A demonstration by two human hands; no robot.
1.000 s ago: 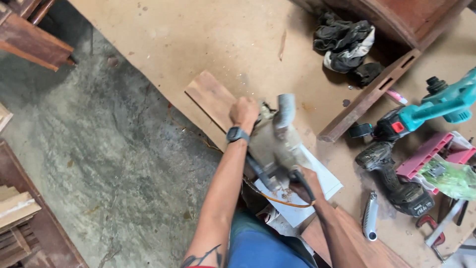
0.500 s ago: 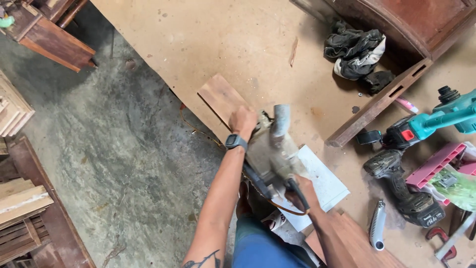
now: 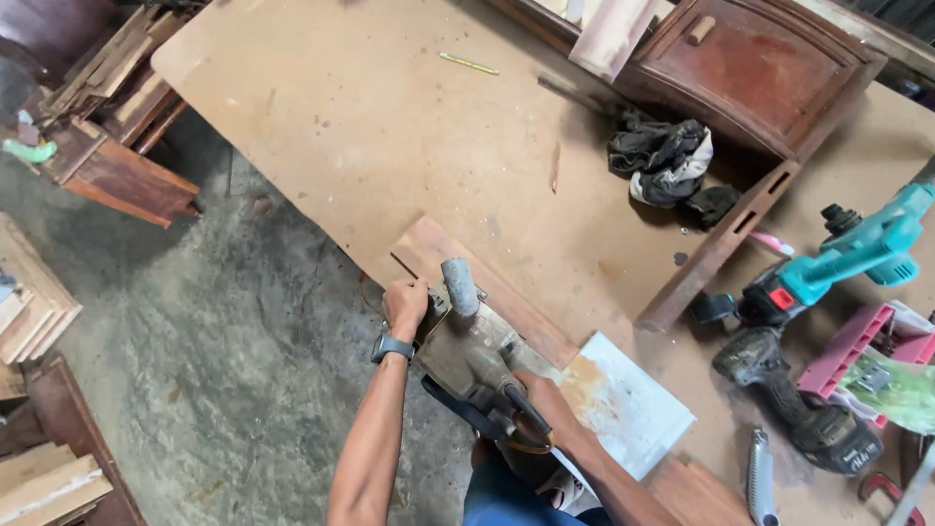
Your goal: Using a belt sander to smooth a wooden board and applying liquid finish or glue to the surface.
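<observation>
A dusty grey electric hand planer (image 3: 469, 353) rests on a long brown wooden board (image 3: 487, 284) that lies at the near edge of the workbench (image 3: 390, 117). My left hand (image 3: 406, 305), with a dark watch on the wrist, is closed around the planer's front knob. My right hand (image 3: 543, 397) grips the rear handle, where a black and orange cord hangs down. The planer's grey chute (image 3: 460, 286) points up and away from me.
A white panel (image 3: 628, 404) lies right of the planer. Dark rags (image 3: 662, 161), a brown cabinet door (image 3: 760, 68), a slotted wooden rail (image 3: 716, 248), a teal power tool (image 3: 857, 253), a black drill (image 3: 794, 399) and a utility knife (image 3: 760, 477) crowd the right. Stacked wood (image 3: 39, 292) stands on the concrete floor at the left.
The planer has slid back along the board toward me and more of the board now shows ahead of it. The camera view has tilted up and shows more of the bench's far side.
</observation>
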